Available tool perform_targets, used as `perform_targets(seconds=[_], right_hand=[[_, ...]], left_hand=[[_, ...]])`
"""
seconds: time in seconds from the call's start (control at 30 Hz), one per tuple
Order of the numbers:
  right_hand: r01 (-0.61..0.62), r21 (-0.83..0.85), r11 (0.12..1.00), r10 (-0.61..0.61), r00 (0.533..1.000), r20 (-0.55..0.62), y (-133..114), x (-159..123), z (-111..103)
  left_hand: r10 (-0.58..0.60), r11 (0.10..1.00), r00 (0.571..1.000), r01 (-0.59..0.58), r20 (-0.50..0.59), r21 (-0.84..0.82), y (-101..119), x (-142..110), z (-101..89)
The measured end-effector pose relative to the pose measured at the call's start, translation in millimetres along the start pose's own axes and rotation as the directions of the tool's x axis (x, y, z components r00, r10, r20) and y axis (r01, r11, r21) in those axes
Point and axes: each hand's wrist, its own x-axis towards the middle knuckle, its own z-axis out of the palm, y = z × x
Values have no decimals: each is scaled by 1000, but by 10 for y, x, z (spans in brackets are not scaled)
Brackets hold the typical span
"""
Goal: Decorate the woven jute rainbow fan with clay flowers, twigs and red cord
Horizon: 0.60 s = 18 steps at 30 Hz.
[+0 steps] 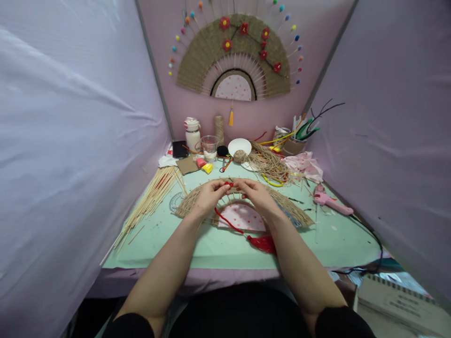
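Between the fingertips of both hands is a small red flower (pixel 229 184), partly covered by them. My left hand (pixel 212 195) pinches its left side, and my right hand (pixel 254 191) has its thumb and fingers closed at its right. Both hands are over a woven twine fan (pixel 192 201) that lies on the table. The fan's inner half-circle is pink-and-white dotted cloth (pixel 239 217). A red cord (pixel 229 222) runs over this cloth to a red tassel (pixel 261 244), partly hidden by my right forearm.
Thin bamboo sticks (pixel 146 202) lie at the left. A pink glue gun (pixel 331 201) with a black cable rests at the right. Behind the fan are loose twine (pixel 269 162), a white bowl (pixel 239 147), a plastic cup (pixel 210 149) and a bottle (pixel 192 134). A finished fan (pixel 197 63) hangs on the back wall.
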Motion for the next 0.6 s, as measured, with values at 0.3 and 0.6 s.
perform_targets(seconds=[0.3, 0.6], right_hand=[[147, -128, 981, -161, 980, -113, -6, 5, 45], [194, -170, 966, -224, 958, -179, 13, -33, 162]], left_hand=[[-23, 999, 999, 21, 49, 39, 1, -29, 41], [-67, 998, 995, 68, 75, -13, -62, -4, 20]])
